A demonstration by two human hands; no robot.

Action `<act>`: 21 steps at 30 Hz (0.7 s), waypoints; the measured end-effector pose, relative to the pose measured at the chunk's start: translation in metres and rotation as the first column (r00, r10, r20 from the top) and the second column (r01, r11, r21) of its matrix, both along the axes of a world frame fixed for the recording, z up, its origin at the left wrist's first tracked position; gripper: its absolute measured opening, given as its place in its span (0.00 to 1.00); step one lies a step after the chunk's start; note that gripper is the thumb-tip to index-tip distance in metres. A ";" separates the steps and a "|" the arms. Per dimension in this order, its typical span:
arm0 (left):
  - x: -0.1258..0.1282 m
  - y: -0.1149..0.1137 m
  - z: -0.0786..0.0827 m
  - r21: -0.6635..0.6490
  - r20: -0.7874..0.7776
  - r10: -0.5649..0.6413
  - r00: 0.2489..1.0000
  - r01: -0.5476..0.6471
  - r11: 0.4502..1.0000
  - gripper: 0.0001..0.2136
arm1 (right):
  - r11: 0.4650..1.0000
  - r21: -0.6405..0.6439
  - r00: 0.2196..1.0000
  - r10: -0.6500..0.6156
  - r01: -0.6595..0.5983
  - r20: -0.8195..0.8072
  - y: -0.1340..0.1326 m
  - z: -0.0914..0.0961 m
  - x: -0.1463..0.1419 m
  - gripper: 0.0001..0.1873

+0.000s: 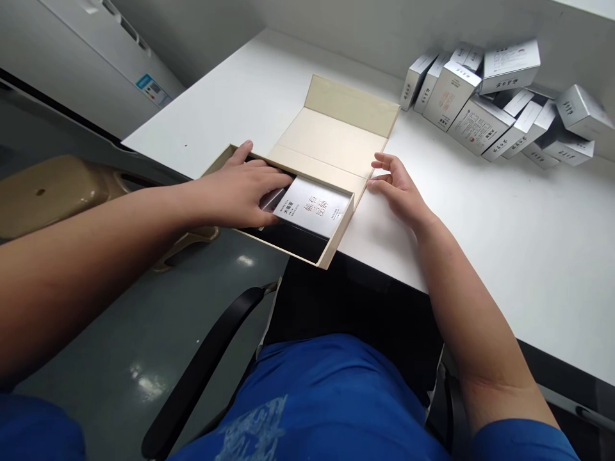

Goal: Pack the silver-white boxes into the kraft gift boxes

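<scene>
A cream gift box (337,238) with a dark inside lies at the table's front edge, its near side jutting out over it. The hinged lid (331,134) is folded back flat on the table, its end flap tilted up. A silver tea box (314,206) with printed characters rests in the right part of the gift box. My left hand (245,192) reaches into the left part, thumb and fingers around a second tea box (271,200), mostly hidden under the palm. Beside the lid's right edge, my right hand (396,189) has its fingers loosely bent and apart, fingertips at the edge.
Several silver tea boxes (480,121) are piled at the back right of the white table (504,237), against the wall. A tan stool (52,189) stands at left, below a white appliance (96,64). A black chair armrest (206,365) is close by my body.
</scene>
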State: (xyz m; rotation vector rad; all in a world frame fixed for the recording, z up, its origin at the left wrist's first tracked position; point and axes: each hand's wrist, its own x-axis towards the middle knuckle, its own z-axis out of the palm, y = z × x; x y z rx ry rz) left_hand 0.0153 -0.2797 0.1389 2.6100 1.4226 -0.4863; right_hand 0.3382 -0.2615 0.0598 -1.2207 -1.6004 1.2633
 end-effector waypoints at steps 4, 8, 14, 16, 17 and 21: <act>-0.006 0.001 -0.004 -0.009 0.097 0.007 0.995 -0.007 1.000 0.26 | 1.000 0.013 1.000 -0.010 0.010 0.002 0.000 0.000 -0.001 0.33; -0.011 0.003 -0.005 -0.008 0.157 0.012 0.987 -0.011 1.000 0.20 | 1.000 0.015 1.000 -0.019 0.019 0.000 -0.001 0.000 -0.001 0.33; -0.012 0.001 0.000 -0.035 0.222 -0.013 0.975 0.021 0.999 0.19 | 1.000 0.020 1.000 0.001 -0.002 0.005 0.003 -0.004 0.001 0.35; -0.011 -0.003 0.001 -0.017 0.231 0.000 0.973 0.004 1.000 0.22 | 1.000 0.023 1.000 -0.019 0.019 0.001 0.006 -0.008 0.001 0.36; -0.011 -0.005 0.001 -0.004 0.235 -0.001 0.972 0.002 1.000 0.24 | 0.999 0.031 0.999 -0.042 0.042 -0.005 0.007 -0.010 0.001 0.36; -0.014 -0.005 -0.004 0.012 0.237 -0.017 0.971 0.014 1.000 0.27 | 0.981 0.123 0.989 -0.149 0.147 0.006 0.015 -0.018 0.005 0.37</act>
